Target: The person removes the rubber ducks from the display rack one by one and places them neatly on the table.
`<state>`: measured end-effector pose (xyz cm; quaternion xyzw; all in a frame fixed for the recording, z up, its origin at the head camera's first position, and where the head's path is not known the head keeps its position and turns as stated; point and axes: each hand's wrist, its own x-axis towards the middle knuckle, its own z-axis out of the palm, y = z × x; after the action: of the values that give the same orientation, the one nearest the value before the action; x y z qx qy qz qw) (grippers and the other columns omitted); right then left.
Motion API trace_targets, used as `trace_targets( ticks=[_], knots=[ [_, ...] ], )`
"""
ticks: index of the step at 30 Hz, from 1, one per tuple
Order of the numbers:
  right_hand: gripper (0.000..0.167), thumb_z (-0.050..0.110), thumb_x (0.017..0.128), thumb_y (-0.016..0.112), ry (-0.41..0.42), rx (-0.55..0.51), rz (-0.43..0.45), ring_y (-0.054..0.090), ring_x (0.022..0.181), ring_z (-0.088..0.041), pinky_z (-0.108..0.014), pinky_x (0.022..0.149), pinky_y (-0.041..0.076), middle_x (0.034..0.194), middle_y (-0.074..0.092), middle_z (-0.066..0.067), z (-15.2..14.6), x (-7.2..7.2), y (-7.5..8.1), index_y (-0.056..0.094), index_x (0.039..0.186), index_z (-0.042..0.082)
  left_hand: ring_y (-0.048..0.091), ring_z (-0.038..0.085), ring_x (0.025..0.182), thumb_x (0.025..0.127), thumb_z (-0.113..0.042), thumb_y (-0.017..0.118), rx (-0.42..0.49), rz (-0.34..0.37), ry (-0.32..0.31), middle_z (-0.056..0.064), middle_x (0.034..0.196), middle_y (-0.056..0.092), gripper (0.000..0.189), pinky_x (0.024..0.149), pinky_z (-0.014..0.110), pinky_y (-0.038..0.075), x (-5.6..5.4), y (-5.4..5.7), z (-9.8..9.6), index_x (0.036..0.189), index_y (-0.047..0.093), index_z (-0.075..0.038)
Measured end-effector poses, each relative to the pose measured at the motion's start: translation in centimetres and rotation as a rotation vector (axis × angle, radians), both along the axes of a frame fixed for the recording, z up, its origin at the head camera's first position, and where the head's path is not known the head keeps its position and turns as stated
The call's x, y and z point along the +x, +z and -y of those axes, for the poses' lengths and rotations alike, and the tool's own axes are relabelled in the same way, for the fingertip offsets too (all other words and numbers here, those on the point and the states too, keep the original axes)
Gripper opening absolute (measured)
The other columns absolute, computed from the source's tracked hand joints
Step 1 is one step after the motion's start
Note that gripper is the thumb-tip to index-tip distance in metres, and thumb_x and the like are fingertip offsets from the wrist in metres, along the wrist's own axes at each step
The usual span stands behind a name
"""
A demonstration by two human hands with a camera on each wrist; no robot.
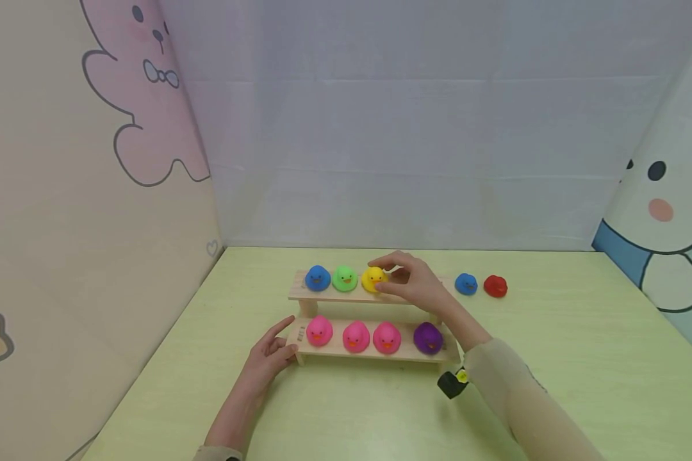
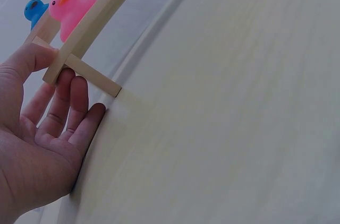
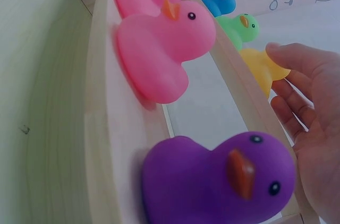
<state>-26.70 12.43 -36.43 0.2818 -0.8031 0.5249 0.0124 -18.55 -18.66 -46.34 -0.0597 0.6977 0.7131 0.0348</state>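
A two-tier wooden stand (image 1: pixel 340 351) carries rubber ducks. On its upper tier, my right hand (image 1: pixel 412 280) pinches a yellow rubber duck (image 1: pixel 373 278) between thumb and fingers, beside a green duck (image 1: pixel 345 278) and a blue duck (image 1: pixel 318 278). My left hand (image 2: pixel 48 123) holds the left end of the lower tier, thumb at the board's end and curled fingers beneath it. Along that lower tier sit three pink ducks, the middle one (image 1: pixel 355 337) among them, and a purple duck (image 3: pixel 212 181) at the right end.
On the table (image 1: pixel 559 358), right of the stand, lie another blue duck (image 1: pixel 466 283) and a red duck (image 1: pixel 495 286). A small black object (image 1: pixel 452 385) shows by the right sleeve. A pale curtain (image 1: pixel 380 128) hangs behind, and printed walls flank the table.
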Motion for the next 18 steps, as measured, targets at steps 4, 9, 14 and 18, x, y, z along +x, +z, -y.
trace_targets(
  ticks=[4,9,14,18],
  knots=[
    [0.039,0.006,0.088,0.072,-0.010,-0.002,-0.001,0.050,0.111,-0.034,-0.048,0.095,0.045,0.120,0.059,-0.010,-0.2,-0.8,-1.0,0.063,0.126,0.003,0.061,0.023,0.089,0.090,0.000,0.063,-0.015,0.005,0.002,0.014,0.095,0.060,0.058,0.079,0.030,0.052,0.0,0.0,0.0,0.144,0.048,-0.017],
    [0.037,0.011,0.088,0.073,-0.007,-0.009,-0.015,0.051,0.109,-0.028,-0.043,0.094,0.046,0.118,0.060,-0.004,-0.4,-0.9,-1.2,0.066,0.125,0.010,0.061,0.024,0.089,0.090,0.000,0.063,-0.018,0.008,0.001,0.015,0.095,0.060,0.059,0.079,0.030,0.052,0.0,0.0,0.0,0.144,0.048,-0.017],
    [0.036,0.013,0.088,0.074,-0.005,-0.020,-0.036,0.052,0.106,-0.024,-0.041,0.092,0.048,0.116,0.061,-0.001,-0.4,-0.8,-1.2,0.066,0.123,0.012,0.061,0.023,0.088,0.089,0.000,0.063,-0.009,0.001,-0.004,0.015,0.094,0.060,0.059,0.078,0.029,0.052,0.0,0.1,0.0,0.144,0.048,-0.016],
    [0.037,0.011,0.088,0.074,0.005,-0.033,-0.059,0.052,0.104,-0.024,-0.041,0.090,0.048,0.115,0.061,-0.001,-0.5,-1.0,-1.4,0.066,0.124,0.007,0.061,0.022,0.086,0.090,0.001,0.063,-0.007,-0.012,-0.014,0.014,0.092,0.060,0.059,0.077,0.028,0.052,0.0,0.1,0.0,0.145,0.047,-0.013]
  ],
)
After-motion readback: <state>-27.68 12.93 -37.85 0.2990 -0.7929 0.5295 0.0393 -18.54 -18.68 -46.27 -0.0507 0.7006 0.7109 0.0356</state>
